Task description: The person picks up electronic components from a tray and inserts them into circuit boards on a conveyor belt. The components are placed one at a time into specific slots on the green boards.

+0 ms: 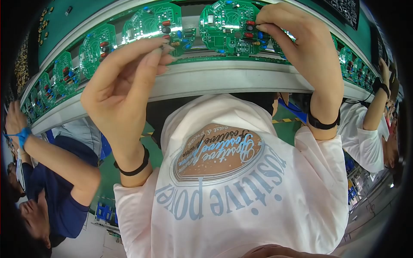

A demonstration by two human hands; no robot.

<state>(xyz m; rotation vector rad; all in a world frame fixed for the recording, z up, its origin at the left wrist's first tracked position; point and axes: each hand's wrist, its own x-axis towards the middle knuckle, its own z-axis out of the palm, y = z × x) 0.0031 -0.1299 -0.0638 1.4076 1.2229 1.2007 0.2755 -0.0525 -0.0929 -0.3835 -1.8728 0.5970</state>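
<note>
Over the row of green circuit boards, my right hand (pixel 312 47) reaches to the right edge of one round-ended board (pixel 217 43). Its thumb and forefinger are pinched together beside that board's red and black components (pixel 249 28); whatever they grip is hidden. My left hand (pixel 118 88) hovers in front of the neighbouring board (pixel 140 30) to the left, palm turned inward. Thumb and forefinger meet there on something tiny and dark, too small to name, while the other fingers curl loosely behind. Both boards carry blue, red and black parts. Each wrist wears a black band.
A pale metal rail (pixel 241 77) runs along the line's near edge. More boards (pixel 64 73) continue leftward and rightward. A black tray of small metal parts (pixel 344 10) lies at the far right. Co-workers' hands (pixel 16 120) work at both sides, the left one with a blue wrist strap.
</note>
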